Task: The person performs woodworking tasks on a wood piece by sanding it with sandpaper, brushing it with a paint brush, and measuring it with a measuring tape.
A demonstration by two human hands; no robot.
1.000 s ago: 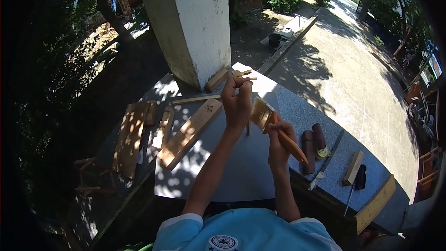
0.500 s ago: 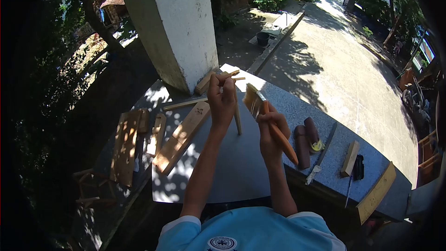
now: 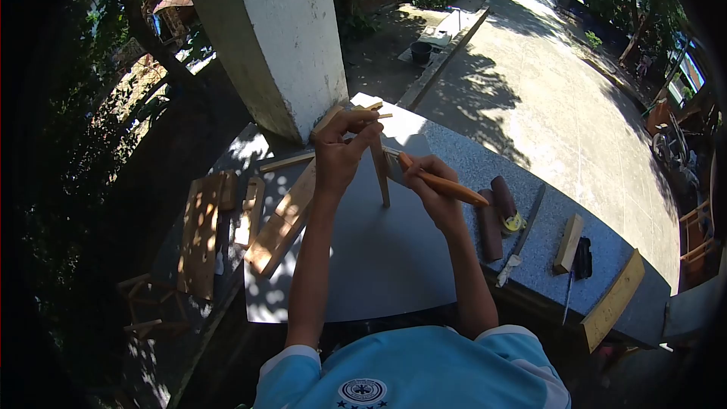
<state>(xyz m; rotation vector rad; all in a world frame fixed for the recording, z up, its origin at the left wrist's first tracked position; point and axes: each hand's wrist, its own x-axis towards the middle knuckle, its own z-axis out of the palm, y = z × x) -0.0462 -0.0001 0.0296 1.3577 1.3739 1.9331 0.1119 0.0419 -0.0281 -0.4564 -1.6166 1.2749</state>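
Note:
My left hand (image 3: pixel 341 151) is closed on the upper end of a thin wooden stick (image 3: pixel 381 174), which hangs down over the grey board (image 3: pixel 363 257). In my right hand (image 3: pixel 435 197) is a wide paintbrush (image 3: pixel 450 188), its orange handle pointing right. The bristle end is beside the stick and partly hidden; whether it touches cannot be made out. Short wooden pieces (image 3: pixel 369 106) show just beyond my left hand, near the pillar.
Left of the board lie a long wooden block (image 3: pixel 280 227) and a wide plank (image 3: pixel 200 235). On the right are brown rolls (image 3: pixel 489 227), a long blade (image 3: pixel 530 220), a wooden block (image 3: pixel 568 243) and a curved wooden piece (image 3: pixel 615 299). A white pillar (image 3: pixel 291 30) stands behind.
The brush has turned from steep to flatter, and its bristles have moved left and down to the stick. My left hand has shifted left with the stick. The camera view has moved slightly.

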